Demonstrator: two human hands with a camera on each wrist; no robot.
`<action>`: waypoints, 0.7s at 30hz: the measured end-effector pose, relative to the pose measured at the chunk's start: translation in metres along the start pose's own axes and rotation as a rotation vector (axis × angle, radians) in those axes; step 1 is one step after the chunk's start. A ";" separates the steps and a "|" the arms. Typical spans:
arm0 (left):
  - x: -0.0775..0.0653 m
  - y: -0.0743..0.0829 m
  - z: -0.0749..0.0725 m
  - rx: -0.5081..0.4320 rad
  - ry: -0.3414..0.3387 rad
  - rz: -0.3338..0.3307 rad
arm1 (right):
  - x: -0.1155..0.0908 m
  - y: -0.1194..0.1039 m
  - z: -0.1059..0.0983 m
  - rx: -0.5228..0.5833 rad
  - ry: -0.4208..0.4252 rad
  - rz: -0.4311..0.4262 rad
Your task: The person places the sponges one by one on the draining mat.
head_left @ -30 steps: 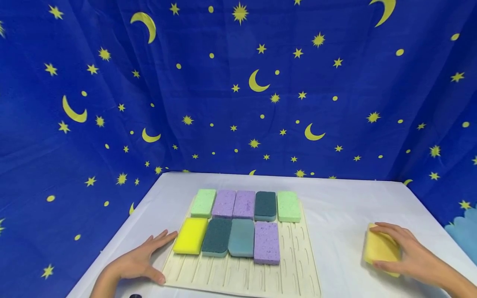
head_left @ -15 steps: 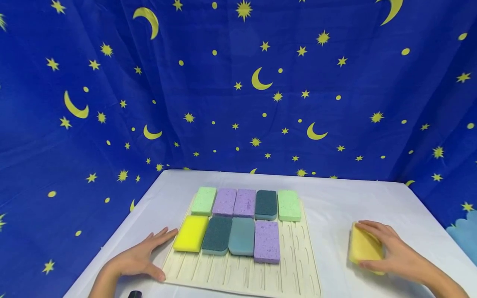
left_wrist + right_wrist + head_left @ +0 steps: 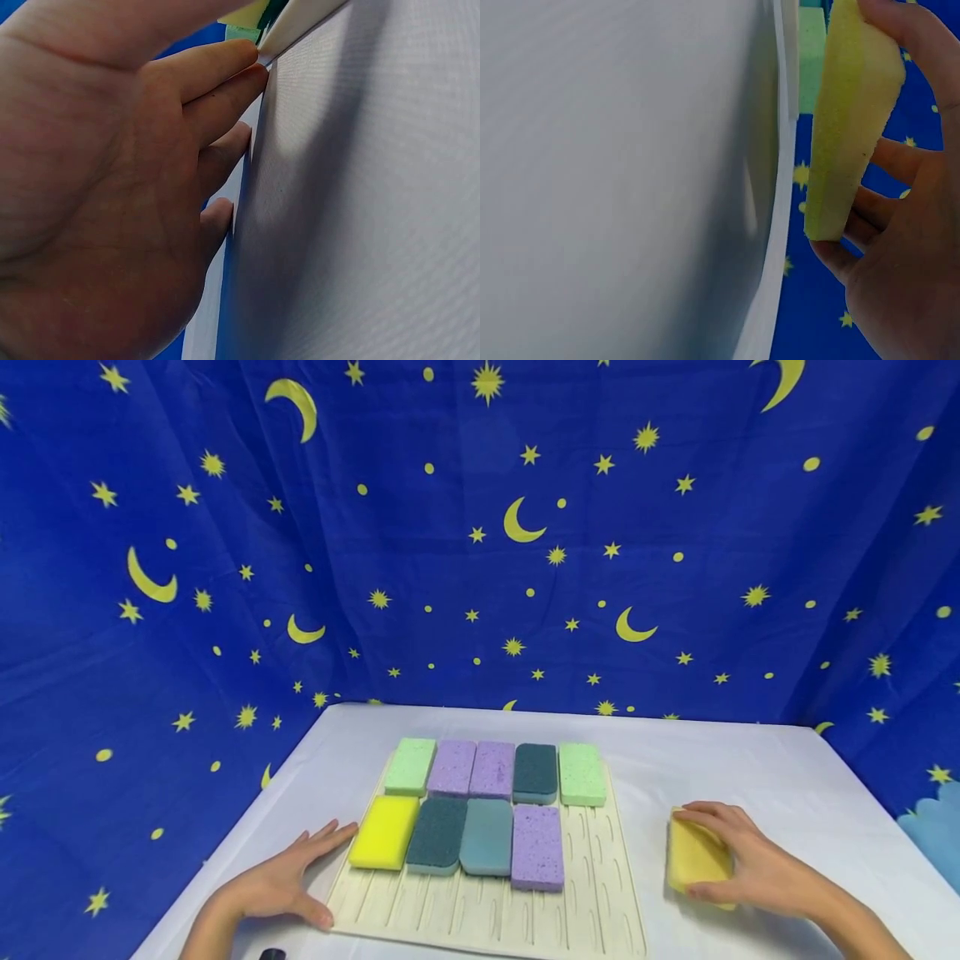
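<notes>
My right hand (image 3: 750, 860) grips a pale yellow sponge (image 3: 696, 857) by its edges, right of the mat. In the right wrist view the sponge (image 3: 851, 127) is held off the white tabletop, with thumb and fingers at opposite edges. My left hand (image 3: 281, 881) rests with spread, straight fingers at the left edge of the cream ridged mat (image 3: 420, 914); its fingertips (image 3: 251, 56) touch the table beside the mat. Sponges lie on the mat in two rows: green (image 3: 410, 766), purple (image 3: 452, 767), dark teal (image 3: 535, 772), bright yellow (image 3: 385, 832), blue-grey (image 3: 487, 837) and another purple (image 3: 537, 847).
The white-covered table (image 3: 652, 760) backs onto a blue curtain (image 3: 450, 527) with yellow moons and stars. A small black object (image 3: 272, 954) lies at the near edge, by the left wrist. Bare ridges show on the mat's front and right parts.
My right hand has carried the pale yellow sponge leftward, closer to the mat. The left hand and the sponges on the mat stay in place.
</notes>
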State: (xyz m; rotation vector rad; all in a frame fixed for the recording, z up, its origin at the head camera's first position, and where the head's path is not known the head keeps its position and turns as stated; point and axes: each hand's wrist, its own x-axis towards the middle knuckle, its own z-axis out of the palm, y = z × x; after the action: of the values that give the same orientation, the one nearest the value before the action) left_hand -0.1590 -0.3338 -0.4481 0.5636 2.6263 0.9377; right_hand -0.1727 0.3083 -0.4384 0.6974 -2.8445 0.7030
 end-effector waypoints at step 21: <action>-0.002 0.003 0.000 0.001 -0.005 0.010 | 0.035 -0.035 0.024 0.020 -0.050 -0.117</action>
State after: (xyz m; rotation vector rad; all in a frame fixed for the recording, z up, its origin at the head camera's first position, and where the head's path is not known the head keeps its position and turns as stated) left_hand -0.1569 -0.3324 -0.4456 0.5786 2.6222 0.9376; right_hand -0.1880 0.2554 -0.4374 0.8889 -2.8164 0.7057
